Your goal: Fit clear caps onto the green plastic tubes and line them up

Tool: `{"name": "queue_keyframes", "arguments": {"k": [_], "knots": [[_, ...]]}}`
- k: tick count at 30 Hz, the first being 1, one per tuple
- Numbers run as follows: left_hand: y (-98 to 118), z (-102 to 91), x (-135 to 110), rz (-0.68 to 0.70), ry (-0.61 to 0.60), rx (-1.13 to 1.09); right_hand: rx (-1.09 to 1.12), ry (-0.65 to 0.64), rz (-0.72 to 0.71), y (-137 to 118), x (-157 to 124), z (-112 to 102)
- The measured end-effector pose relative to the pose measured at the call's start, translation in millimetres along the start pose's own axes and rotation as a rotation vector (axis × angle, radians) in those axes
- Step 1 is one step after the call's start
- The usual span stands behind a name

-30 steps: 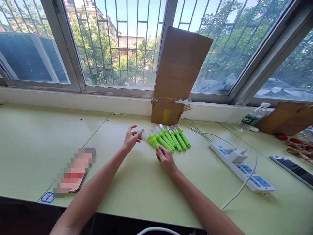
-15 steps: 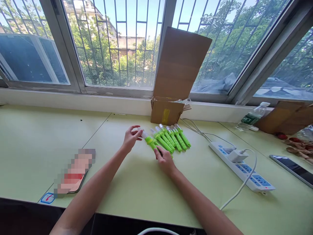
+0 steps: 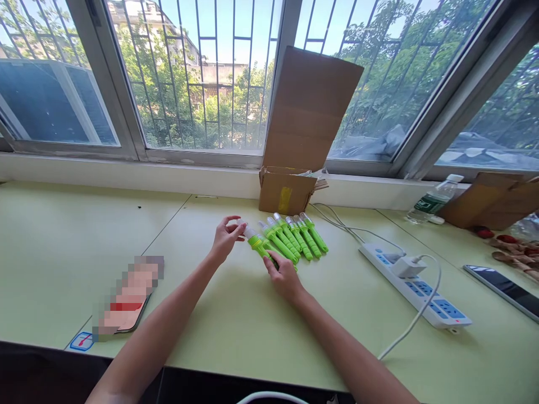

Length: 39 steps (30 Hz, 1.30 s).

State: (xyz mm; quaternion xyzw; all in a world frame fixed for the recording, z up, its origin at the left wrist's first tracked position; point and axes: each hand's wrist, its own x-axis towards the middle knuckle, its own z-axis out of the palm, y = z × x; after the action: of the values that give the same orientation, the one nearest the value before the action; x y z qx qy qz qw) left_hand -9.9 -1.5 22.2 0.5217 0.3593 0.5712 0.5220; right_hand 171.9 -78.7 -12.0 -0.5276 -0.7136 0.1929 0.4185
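Note:
A row of several bright green stick-shaped items with clear caps (image 3: 297, 235) lies on the pale green table (image 3: 236, 325), in front of a small cardboard box (image 3: 286, 191). My left hand (image 3: 225, 238) pinches the clear capped end of one green stick (image 3: 257, 245) at the row's left side. My right hand (image 3: 284, 276) grips the lower end of that same stick, fingers closed round it. The stick lies slanted between the two hands, just left of the row.
The open box flap (image 3: 314, 106) leans on the window frame. A white power strip (image 3: 415, 289) with a plugged charger and cables lies to the right. Farther right are a plastic bottle (image 3: 433, 200) and a dark phone (image 3: 503, 292). A blurred flat object (image 3: 128, 297) lies at left.
My left hand held a small clear cap apart from the stick a second ago; the cap now sits on the stick's end. My right hand lifted that stick slightly out of the row.

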Motion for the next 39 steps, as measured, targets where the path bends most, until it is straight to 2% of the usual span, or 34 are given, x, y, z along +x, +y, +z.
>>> {"name": "queue_keyframes", "arguments": {"k": [5,15,21,27,30,34,39], "knots": [[-6,3.5,-2,-0.006,-0.059,0.038,-0.002,0.011,0.000,2,0,1],[-11,7.0,-2,-0.013,-0.072,0.037,-0.004,0.095,0.029,5,-2,3],[-12,13.4,-4,-0.017,-0.049,-0.009,-0.040,0.082,-0.024,7,-5,3],[-12,18.9,-7,0.013,-0.069,-0.030,-0.126,0.057,0.028,9,-4,0],[-12,20.0,-8,0.004,-0.082,-0.049,-0.083,0.019,0.065,8,-3,-2],[-9,19.8,-8,-0.004,-0.126,-0.078,0.095,-0.027,0.119,11,-3,-2],[-1,18.0,-9,0.020,-0.198,-0.086,0.183,-0.003,0.112,9,-1,-2]]}}
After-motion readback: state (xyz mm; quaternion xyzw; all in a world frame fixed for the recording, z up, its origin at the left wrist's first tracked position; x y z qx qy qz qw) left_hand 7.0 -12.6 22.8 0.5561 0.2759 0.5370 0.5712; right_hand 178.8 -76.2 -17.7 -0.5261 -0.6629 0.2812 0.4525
